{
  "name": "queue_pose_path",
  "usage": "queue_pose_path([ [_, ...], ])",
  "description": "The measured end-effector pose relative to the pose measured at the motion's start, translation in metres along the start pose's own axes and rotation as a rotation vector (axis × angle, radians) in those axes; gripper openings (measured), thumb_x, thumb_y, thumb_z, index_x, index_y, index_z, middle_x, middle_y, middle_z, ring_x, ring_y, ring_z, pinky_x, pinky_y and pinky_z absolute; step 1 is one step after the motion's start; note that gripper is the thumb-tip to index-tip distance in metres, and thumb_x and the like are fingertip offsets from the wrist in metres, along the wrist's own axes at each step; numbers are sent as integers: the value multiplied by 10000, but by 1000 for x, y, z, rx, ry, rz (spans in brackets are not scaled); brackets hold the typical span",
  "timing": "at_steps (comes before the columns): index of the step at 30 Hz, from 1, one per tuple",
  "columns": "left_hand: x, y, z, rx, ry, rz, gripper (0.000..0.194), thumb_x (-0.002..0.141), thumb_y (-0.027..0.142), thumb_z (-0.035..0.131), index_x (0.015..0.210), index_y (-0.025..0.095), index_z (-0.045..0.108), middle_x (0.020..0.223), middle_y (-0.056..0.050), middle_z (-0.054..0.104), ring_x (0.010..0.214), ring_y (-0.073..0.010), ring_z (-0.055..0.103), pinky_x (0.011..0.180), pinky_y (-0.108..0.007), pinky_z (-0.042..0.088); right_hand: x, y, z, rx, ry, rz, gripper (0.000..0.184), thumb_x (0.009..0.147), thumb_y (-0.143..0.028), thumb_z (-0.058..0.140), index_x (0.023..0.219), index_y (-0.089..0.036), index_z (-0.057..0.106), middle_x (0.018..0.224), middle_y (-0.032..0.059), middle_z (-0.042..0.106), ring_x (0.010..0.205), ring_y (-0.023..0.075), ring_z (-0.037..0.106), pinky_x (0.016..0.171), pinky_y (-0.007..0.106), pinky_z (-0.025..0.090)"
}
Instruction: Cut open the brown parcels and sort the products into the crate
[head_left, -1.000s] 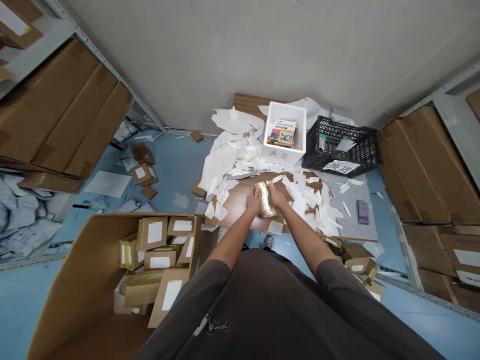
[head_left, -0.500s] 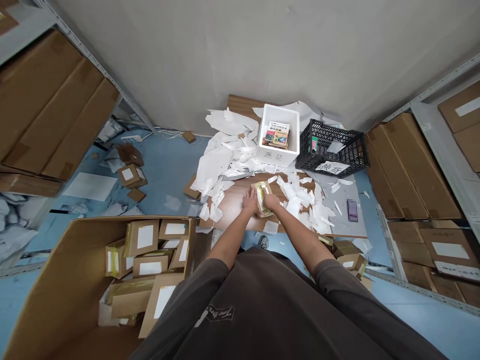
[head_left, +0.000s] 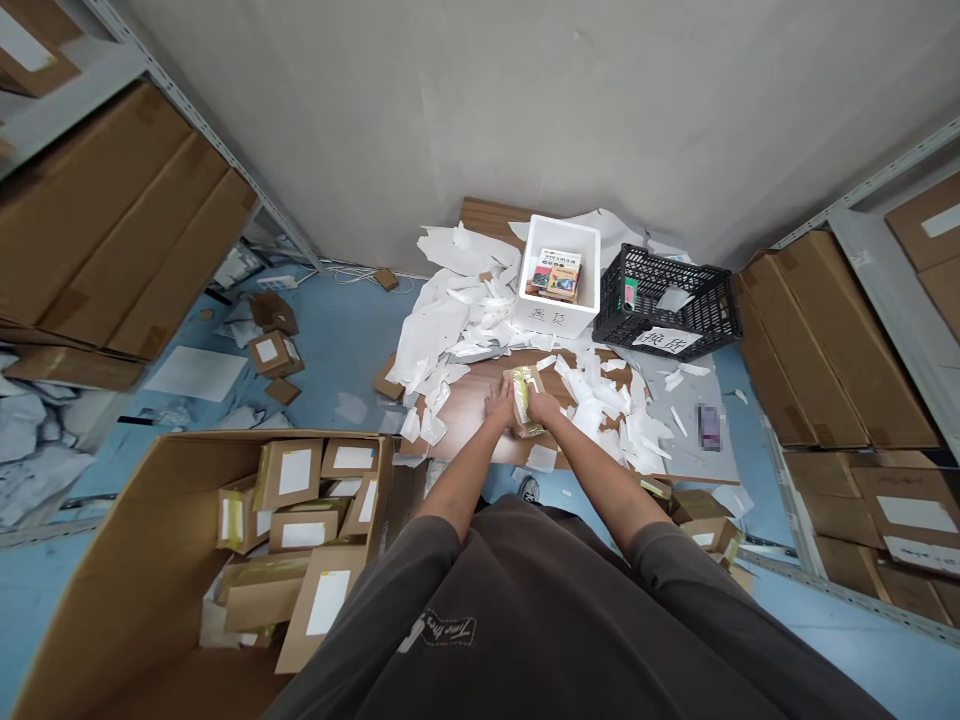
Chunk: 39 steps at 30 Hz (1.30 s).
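A small cardboard parcel [head_left: 528, 378] with shiny yellowish tape lies on the brown wooden tabletop [head_left: 469, 400] in front of me. My left hand [head_left: 499, 402] presses against its left side, fingers along the edge, steadying it. Over the parcel's right part, my right hand [head_left: 541, 406] is closed; whatever its fingers grip is too small to make out. Torn white paper [head_left: 592, 395] surrounds the parcel on the tabletop.
Behind stand a white foam box [head_left: 555, 318] with books and a black plastic crate [head_left: 667, 300]. At lower left, a big carton [head_left: 112, 560] holds several small parcels. A phone-like blurred item [head_left: 709, 427] lies right. Shelves with cartons [head_left: 832, 350] flank both sides.
The whole view has shifted slightly to the right. Both hands stay on the parcel, with hardly any visible movement.
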<state>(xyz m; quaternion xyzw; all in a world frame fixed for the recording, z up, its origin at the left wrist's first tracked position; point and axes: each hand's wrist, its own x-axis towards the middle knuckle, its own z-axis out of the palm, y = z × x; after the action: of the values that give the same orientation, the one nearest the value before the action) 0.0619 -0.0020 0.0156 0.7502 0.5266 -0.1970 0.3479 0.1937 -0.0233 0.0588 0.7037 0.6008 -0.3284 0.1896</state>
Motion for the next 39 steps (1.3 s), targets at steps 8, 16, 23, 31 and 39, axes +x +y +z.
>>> queue_pose_path([
  [8,1,-1,3,31,17,-9,1726,499,547,1034,1756,358,-134,1829,-64,-229,1688,-495,-14,1301,-619,328,-14,3,4,-58,-97,22,882,908,-268,748,1673,-99,343,1365,275,720,1277,366,717,964,398,573],
  [16,6,6,6,5,44,-17,1666,542,528,1015,1766,344,-100,1830,-47,-217,1681,-513,-31,1319,-633,294,-65,45,37,4,-189,-35,471,932,-210,670,1395,-123,663,1229,233,781,1124,370,777,850,395,617],
  [23,3,11,5,-4,32,-43,1688,536,552,1014,1759,347,-132,1826,-54,-241,1678,-524,-5,1301,-648,327,-86,52,46,65,-145,-12,562,890,-170,646,1452,-165,657,1282,216,766,1181,397,756,907,452,614],
  [31,-1,27,10,55,27,-91,1687,533,508,1016,1771,240,-99,1834,-133,-185,1686,-501,7,1314,-596,313,-106,104,77,357,114,163,766,1085,-369,519,1763,-192,208,1426,208,718,1244,357,734,982,408,566],
  [39,-37,55,58,145,182,-142,1393,751,722,825,1783,208,44,1847,-193,64,1682,-509,-69,1332,-698,108,-34,114,96,689,277,299,808,1002,-578,606,1638,-119,407,1461,201,694,1326,327,682,1059,397,548],
])
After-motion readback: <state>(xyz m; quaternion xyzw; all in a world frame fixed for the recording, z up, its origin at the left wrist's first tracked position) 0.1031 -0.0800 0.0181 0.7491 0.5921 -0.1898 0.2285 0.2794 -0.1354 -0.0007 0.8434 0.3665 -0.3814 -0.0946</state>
